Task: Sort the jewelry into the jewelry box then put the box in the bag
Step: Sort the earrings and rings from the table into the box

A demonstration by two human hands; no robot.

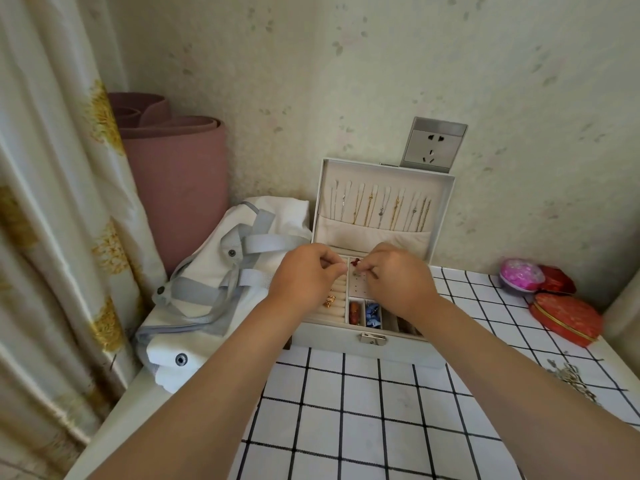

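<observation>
From my feed: pale grey leatherette rectangular jewelry box (346,336) open on grid-checked cloth (363,410), floppy white canvas bag (207,258) just beside its left, right hand (398,282) pinching a tiny red earring (355,262) over the velvety panel, left hand (306,277) curled, I can't tell its grip.

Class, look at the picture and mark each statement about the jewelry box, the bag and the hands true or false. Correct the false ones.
1. The jewelry box has its lid open. True.
2. The bag lies to the right of the box. False: it lies to its left.
3. Necklaces hang inside the lid. True.
4. The left hand and right hand rest on the checked tablecloth. False: both are over the open box.
5. The box is inside the bag. False: it stands beside the bag.
</observation>
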